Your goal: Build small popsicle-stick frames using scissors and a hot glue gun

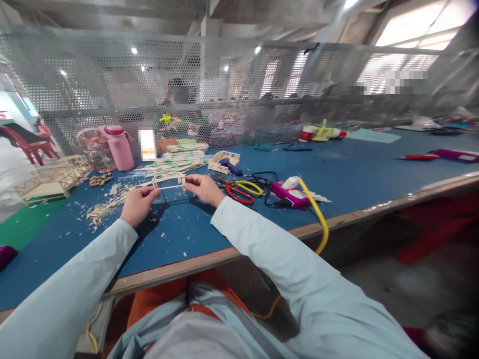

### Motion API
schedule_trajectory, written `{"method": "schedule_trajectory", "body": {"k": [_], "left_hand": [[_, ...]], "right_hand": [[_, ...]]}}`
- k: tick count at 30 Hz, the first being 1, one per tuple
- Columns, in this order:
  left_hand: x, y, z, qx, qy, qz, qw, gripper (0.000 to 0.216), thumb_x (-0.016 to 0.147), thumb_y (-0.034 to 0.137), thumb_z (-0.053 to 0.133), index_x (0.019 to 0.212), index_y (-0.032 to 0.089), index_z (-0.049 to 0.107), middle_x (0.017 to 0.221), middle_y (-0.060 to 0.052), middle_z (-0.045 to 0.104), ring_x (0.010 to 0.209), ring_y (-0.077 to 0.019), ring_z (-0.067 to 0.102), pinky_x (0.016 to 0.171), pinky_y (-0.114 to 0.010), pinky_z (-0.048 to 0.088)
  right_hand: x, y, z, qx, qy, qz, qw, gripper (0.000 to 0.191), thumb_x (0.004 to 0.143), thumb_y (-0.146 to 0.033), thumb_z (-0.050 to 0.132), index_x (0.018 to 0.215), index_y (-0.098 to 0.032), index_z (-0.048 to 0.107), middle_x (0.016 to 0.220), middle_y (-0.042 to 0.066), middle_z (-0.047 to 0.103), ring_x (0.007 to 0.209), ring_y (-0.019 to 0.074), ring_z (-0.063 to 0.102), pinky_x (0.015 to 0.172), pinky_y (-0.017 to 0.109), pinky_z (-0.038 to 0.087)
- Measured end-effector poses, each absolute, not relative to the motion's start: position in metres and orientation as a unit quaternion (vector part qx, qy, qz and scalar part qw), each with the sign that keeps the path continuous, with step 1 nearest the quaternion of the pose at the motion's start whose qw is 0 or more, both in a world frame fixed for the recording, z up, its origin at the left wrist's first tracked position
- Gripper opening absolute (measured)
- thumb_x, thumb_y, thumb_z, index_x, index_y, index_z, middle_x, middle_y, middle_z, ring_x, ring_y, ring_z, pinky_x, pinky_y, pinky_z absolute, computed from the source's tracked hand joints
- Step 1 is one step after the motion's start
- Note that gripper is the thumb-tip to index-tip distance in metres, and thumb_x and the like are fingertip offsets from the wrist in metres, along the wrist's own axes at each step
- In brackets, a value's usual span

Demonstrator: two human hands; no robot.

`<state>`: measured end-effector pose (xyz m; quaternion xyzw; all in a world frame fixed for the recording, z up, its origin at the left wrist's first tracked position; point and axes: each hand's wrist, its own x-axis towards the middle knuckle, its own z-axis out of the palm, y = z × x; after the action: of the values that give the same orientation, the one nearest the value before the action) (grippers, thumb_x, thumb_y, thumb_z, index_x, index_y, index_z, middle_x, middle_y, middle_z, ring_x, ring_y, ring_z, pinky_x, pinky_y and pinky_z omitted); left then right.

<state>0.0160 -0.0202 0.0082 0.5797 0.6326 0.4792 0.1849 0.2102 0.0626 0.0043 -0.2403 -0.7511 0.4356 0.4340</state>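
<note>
Between my two hands is a small frame of thin wooden sticks, held up a little above the blue table. My left hand pinches its left end with thumb and fingers. At the right end, my right hand grips it the same way. Beyond the frame lies a stack of loose wooden sticks, some in clear wrapping. Another stick frame rests to the right of the stack, with a dark blue tool at it, perhaps a glue gun. Scissors with red and yellow handles lie right of my right hand.
Wood scraps litter the left of the blue table. A pink bottle, a clear jug and larger stick models stand back left. A purple power strip with a yellow cord lies right. A perforated screen runs behind.
</note>
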Motion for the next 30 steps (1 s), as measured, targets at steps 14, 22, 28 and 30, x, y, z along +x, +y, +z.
{"method": "schedule_trajectory", "body": {"k": [14,22,28,30], "left_hand": [[0.0146,-0.0215,0.0111,0.630,0.654,0.397,0.134,0.043,0.076,0.045,0.040,0.077,0.013,0.069,0.043,0.004,0.039,0.044,-0.0111,0.033,0.046,-0.023,0.026],[0.0109,-0.0209,0.0114,0.609,0.661,0.421,0.123,0.035,0.065,0.041,0.055,0.080,0.014,0.072,0.060,-0.001,0.064,0.061,-0.0171,0.054,0.058,-0.024,0.039],[0.0114,-0.0214,0.0084,0.619,0.667,0.375,0.177,0.044,0.066,0.047,0.053,0.086,0.012,0.071,0.049,0.001,0.056,0.049,-0.0140,0.049,0.050,-0.023,0.036],[0.0116,-0.0211,0.0074,0.620,0.670,0.370,0.174,0.046,0.067,0.049,0.052,0.086,0.012,0.071,0.052,0.000,0.059,0.050,-0.0141,0.050,0.051,-0.023,0.036]], "right_hand": [[0.2098,0.0657,0.0032,-0.278,-0.766,0.397,0.423,0.023,0.070,-0.024,0.057,0.087,-0.010,0.065,0.079,0.004,0.067,0.067,0.0101,0.055,0.068,0.024,0.042],[0.2117,0.0674,0.0020,-0.285,-0.785,0.363,0.413,0.022,0.070,-0.024,0.057,0.085,-0.010,0.066,0.078,0.003,0.067,0.068,0.0106,0.055,0.068,0.023,0.041],[0.2114,0.0682,0.0001,-0.307,-0.789,0.348,0.403,0.021,0.071,-0.024,0.057,0.083,-0.010,0.065,0.073,0.002,0.064,0.064,0.0092,0.052,0.065,0.022,0.039],[0.2110,0.0680,0.0001,-0.309,-0.792,0.345,0.398,0.020,0.071,-0.024,0.056,0.082,-0.010,0.065,0.071,0.001,0.064,0.063,0.0088,0.051,0.065,0.022,0.039]]}}
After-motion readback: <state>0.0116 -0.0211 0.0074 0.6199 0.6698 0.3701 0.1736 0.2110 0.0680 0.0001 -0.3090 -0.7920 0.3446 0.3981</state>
